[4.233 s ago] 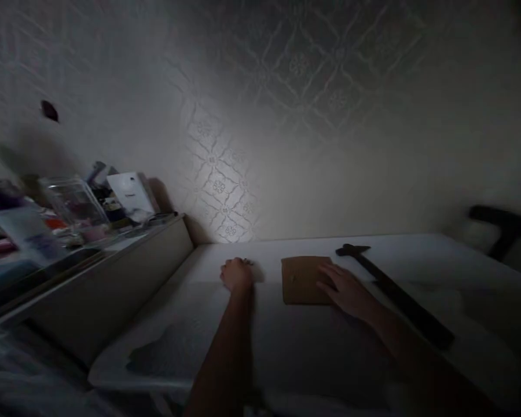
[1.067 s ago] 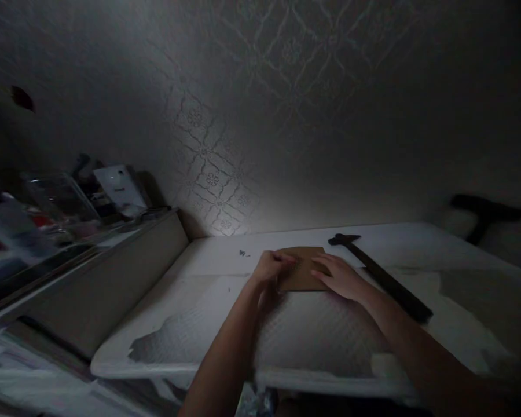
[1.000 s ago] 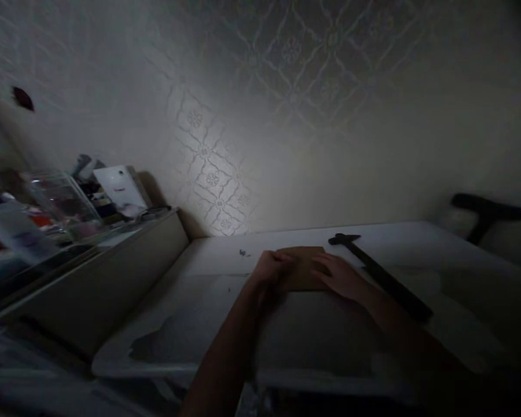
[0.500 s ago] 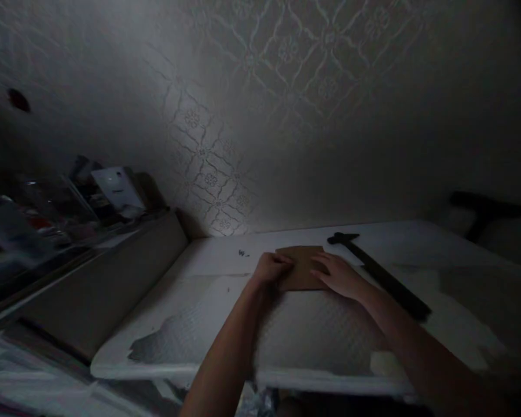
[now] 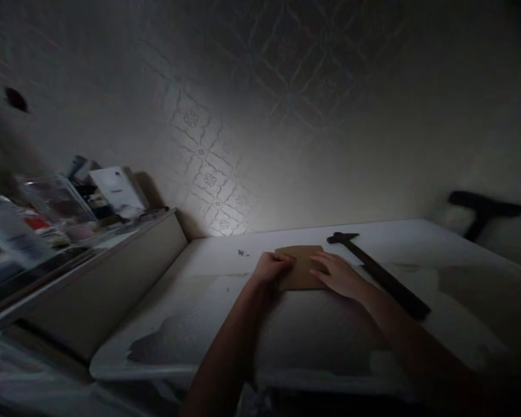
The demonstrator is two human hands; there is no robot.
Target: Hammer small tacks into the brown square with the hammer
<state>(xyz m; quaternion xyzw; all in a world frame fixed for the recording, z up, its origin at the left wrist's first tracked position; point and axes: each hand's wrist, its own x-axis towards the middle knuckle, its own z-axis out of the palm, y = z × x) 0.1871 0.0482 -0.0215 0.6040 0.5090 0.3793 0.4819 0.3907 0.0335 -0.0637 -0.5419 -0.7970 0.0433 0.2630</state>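
A brown piece of cardboard (image 5: 301, 269) lies on the white table (image 5: 226, 313) in the head view. My left hand (image 5: 272, 266) is closed at its left edge, thumb and fingers pressed together over the board; anything small between them is too dim to make out. My right hand (image 5: 336, 273) rests with spread fingers on the cardboard's right side. Just right of that hand lies a dark hammer (image 5: 382, 275), its head towards the wall. Some small dark pieces (image 5: 242, 253) lie left of the cardboard.
A lower-left shelf unit (image 5: 130, 255) holds a white box (image 5: 118, 186), a clear container (image 5: 58, 200) and other clutter. A dark T-shaped object (image 5: 484, 209) stands at the far right. The patterned wall (image 5: 286, 145) rises behind the table.
The light on the wall and table has shifted, and the lower part of the view is darker. Both hands and the cardboard have kept their places.
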